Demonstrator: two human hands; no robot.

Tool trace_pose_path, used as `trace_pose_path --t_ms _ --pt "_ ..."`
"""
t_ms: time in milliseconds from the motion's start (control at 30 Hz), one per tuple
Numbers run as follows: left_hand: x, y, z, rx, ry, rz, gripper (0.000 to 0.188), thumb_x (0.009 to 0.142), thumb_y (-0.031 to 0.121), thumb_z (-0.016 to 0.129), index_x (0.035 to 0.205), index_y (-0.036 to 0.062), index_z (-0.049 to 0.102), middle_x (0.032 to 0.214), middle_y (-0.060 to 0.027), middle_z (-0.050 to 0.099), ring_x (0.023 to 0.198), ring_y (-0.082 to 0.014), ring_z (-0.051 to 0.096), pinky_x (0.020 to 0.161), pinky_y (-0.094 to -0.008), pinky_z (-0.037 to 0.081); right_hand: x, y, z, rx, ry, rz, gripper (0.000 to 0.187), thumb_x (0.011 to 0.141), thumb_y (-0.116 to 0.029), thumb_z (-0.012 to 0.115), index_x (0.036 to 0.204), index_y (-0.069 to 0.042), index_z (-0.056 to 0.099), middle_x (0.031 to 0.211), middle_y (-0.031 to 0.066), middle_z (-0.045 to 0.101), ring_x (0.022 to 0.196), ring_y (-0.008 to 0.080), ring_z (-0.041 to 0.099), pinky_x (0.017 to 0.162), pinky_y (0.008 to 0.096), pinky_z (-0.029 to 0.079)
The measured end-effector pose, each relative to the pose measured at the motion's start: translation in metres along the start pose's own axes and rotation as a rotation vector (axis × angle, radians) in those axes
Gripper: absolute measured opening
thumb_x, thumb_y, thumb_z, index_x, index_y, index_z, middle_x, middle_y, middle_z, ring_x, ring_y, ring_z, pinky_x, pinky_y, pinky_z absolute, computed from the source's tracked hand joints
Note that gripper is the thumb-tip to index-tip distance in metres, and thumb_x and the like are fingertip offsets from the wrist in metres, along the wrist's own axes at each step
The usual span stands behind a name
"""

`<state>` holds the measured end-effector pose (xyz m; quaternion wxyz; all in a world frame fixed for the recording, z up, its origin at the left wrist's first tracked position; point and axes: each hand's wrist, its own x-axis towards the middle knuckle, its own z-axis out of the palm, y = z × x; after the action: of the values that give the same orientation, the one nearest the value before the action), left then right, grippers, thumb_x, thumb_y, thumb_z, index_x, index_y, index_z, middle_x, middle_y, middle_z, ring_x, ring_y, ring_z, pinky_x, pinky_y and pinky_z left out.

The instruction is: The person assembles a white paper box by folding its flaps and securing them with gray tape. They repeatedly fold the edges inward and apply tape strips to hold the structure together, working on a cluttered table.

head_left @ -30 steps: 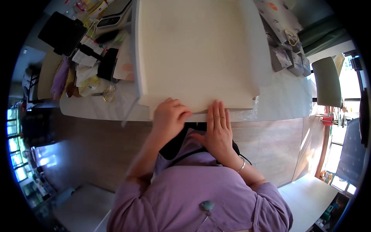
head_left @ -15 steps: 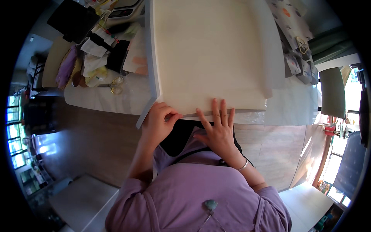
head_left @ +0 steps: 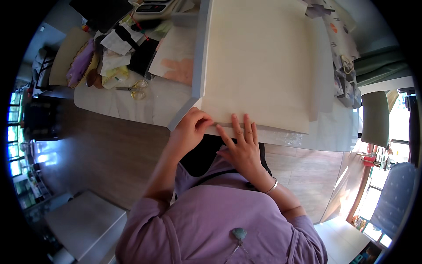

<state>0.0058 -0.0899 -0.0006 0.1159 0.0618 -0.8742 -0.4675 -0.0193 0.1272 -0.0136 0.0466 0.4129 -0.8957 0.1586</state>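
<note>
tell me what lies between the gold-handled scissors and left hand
Past the scissors, white tabletop, then a grey flap next to the left hand, seen in the head view.

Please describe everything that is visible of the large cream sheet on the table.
The large cream sheet looks like smooth, plain stiff paper or card. It lies on the pale table, its far end outside the picture. A grey-blue strip, seemingly a folded flap, runs along its left side. The left hand appears to pinch its near edge close to the left corner; the right hand, fingers spread, rests over that edge.
</note>
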Motion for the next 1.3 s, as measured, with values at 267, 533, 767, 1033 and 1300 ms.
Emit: trace_pose_path --t_ms 267,533,767,1033,1300 --pt "-0.002 0.018 -0.002 0.096 0.066 -0.238 0.024 0.086 -0.004 0.076 0.107 0.0046 0.071 0.09 -0.0067 0.066 0.073 -0.0162 0.066 0.067 -0.03 0.054 0.007 -0.014 -0.007 0.009 -0.055 -0.026 0.094 0.075 -0.039 0.086 0.157 -0.014 0.047 0.167 0.0133 0.037 0.156 0.0385 0.031 0.122 0.0629 0.029" --pt "-0.015 0.01 0.011 0.393 0.077 0.371 0.033 0.076 -0.003 0.071 0.107 0.0053 0.071 0.107 -0.007 0.067 0.103 -0.0284 0.066 0.088 -0.0406 0.055 0.016 0.003 -0.02 0.301 -0.005 -0.083 0.07 0.083 -0.023 0.082 0.145 -0.003 0.057 0.153 0.0122 0.056 0.147 0.0296 0.048 0.123 0.0535 0.033" --pt "-0.012 0.012 0.015 0.402 0.097 0.536 0.037 0.073 0.004 0.076 0.111 0.0053 0.074 0.116 -0.0049 0.069 0.111 -0.0251 0.064 0.095 -0.0416 0.055 0.007 0.058 -0.04 0.091 0.121 -0.095 0.051 0.087 -0.014 0.079 0.136 -0.007 0.066 0.139 0.0097 0.067 0.136 0.0294 0.058 0.115 0.0489 0.044" --pt "0.001 0.001 0.017 0.455 0.092 0.749 0.031 0.076 0.011 0.073 0.107 0.008 0.076 0.109 -0.0032 0.07 0.103 -0.0221 0.067 0.088 -0.0351 0.058 0.02 0.067 -0.028 0.122 0.277 -0.142 0.031 0.082 -0.007 0.081 0.112 -0.007 0.072 0.121 0.0083 0.073 0.118 0.0265 0.068 0.1 0.0431 0.052" --pt "-0.006 0.008 0.012 0.548 0.204 0.863 0.025 0.081 0.012 0.078 0.105 0.0133 0.08 0.113 -0.0014 0.074 0.1 -0.0199 0.068 0.088 -0.0371 0.058 0.03 0.056 -0.051 0.285 0.236 -0.083 0.013 0.081 -0.006 0.076 0.088 -0.005 0.065 0.11 0.0068 0.07 0.115 0.0308 0.066 0.099 0.0457 0.048"
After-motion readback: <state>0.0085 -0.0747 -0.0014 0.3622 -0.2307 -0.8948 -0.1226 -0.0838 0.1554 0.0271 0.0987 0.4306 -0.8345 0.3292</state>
